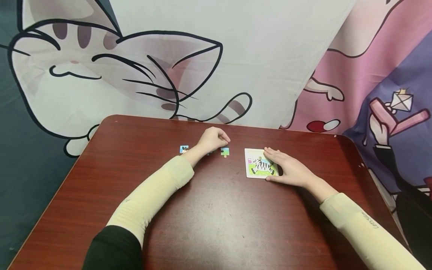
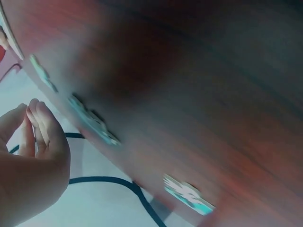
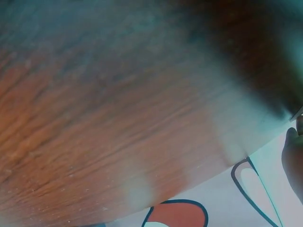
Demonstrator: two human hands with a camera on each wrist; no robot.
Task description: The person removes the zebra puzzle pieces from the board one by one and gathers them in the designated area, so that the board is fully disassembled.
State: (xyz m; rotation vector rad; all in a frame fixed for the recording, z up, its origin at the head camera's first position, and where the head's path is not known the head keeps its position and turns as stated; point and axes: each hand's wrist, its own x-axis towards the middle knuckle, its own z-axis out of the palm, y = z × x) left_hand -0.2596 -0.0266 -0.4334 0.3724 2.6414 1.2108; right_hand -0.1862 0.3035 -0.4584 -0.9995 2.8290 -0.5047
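Note:
A small square puzzle board (image 1: 258, 174) with a zebra picture and a pale border lies flat on the table. My right hand (image 1: 291, 170) rests at its right side, fingers stretched over the upper right corner and thumb at the lower edge. To the board's left, my left hand (image 1: 212, 139) hovers with thumb and fingertips close together; no piece shows between them. Just below it lies a green and blue puzzle piece (image 1: 225, 151). Another piece (image 1: 183, 149) is left of the wrist, and a third piece (image 2: 94, 122), mostly hidden by the hand in the head view, lies between them.
The brown table (image 1: 216, 225) reaches to a cloth backdrop (image 1: 270, 56) with cartoon animals, which hangs behind its far edge. On the right, a dark shape (image 1: 413, 221) stands beside the table.

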